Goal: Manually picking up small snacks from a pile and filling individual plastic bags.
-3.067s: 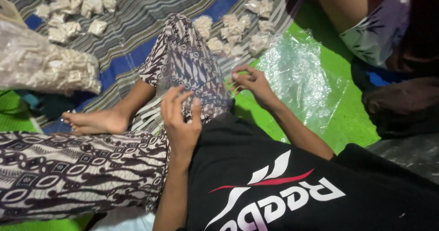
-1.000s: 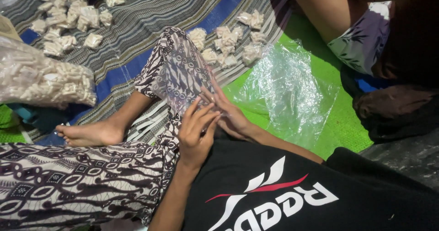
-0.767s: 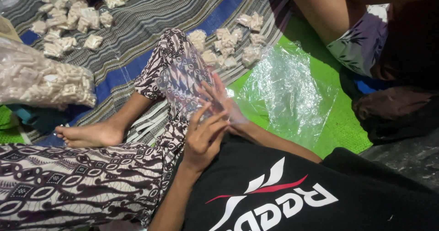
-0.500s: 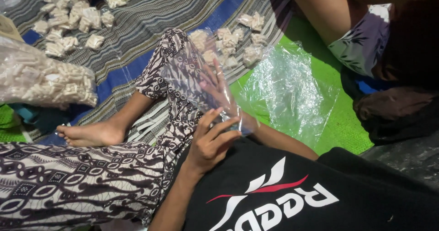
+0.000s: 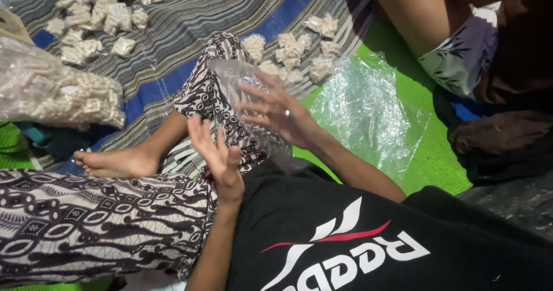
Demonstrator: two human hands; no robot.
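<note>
While the person sits cross-legged on the striped mat, both hands work at a small clear plastic bag held up over the patterned knee. Right hand: fingers spread, a ring on one, pressed against the bag's film; whether its grip is closed on the film cannot be told. Left hand: palm open, fingers straight, just beside the bag's lower edge, grip open and holding nothing. A bare foot rests near the left hand. A loose sheet of clear plastic lies on the green sheet to the right. Small filled packets lie in a cluster beyond the knee; a second cluster lies far left. A large bag of pale pieces sits at the left edge. Another person's leg shows top right.
</note>
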